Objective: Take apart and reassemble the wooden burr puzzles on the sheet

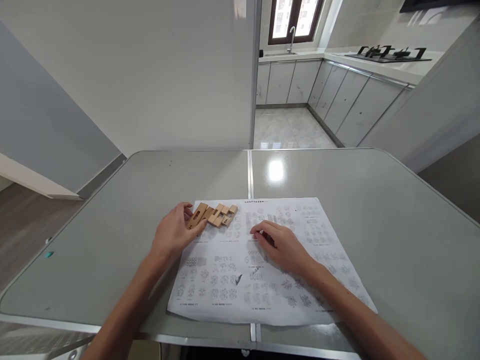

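Several notched wooden puzzle blocks (217,215) lie side by side on the upper left part of a printed instruction sheet (262,280). My left hand (174,232) rests at their left end, fingers and thumb closed around the leftmost block (197,216). My right hand (279,245) lies on the middle of the sheet with its fingers curled down and the fingertips touching the paper; it holds nothing that I can see.
The sheet lies on a grey folding table (112,235) with a metal seam down its middle. A small teal mark (49,254) sits near the left edge. Beyond a white wall, a kitchen with cabinets, sink and hob (390,52) opens at the back right.
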The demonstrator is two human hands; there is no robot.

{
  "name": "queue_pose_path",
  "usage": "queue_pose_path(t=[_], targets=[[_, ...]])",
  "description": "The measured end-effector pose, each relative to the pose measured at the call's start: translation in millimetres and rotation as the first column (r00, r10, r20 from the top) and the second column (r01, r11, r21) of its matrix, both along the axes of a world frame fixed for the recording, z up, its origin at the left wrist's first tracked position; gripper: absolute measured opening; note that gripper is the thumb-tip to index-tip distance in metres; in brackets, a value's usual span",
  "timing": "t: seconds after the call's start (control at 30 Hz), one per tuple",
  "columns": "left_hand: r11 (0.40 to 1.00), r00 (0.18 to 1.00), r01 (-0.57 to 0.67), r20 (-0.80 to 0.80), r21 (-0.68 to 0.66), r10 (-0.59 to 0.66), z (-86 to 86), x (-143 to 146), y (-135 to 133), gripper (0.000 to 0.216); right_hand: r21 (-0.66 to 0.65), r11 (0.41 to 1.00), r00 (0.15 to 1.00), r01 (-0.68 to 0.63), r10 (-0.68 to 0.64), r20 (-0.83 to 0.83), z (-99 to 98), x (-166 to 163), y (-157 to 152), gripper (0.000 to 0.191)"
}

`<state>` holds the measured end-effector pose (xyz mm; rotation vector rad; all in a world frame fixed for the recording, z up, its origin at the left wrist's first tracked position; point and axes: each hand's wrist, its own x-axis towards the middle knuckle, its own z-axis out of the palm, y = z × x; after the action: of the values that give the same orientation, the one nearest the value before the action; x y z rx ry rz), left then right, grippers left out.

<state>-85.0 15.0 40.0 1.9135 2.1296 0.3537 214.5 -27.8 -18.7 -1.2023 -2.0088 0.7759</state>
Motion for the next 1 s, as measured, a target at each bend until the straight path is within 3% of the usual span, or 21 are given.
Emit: queue_pose_path(t=[0.3,0.53,1.0], targets=[[0.978,0.994,0.002,-0.106,-0.211,-0.025,16.6,4,25,0.056,-0.023,1.000,1.000,-0.010,0.010,-0.005,1.3,-1,1,0.021],[0.960,0.995,-0.002,-0.101,-0.281,-0.028,22.8,7,36,0.037,-0.013,1.000,1.000,-0.021,0.022,0.009,2.0,-1,1,0.020],[0.953,0.998,0.050,-0.032,-0.297,-0.062,27.1,-4,35,0.037,-0.005,0.999,0.999,-0.032,0.032,0.010,0.1,0,0,0.020]])
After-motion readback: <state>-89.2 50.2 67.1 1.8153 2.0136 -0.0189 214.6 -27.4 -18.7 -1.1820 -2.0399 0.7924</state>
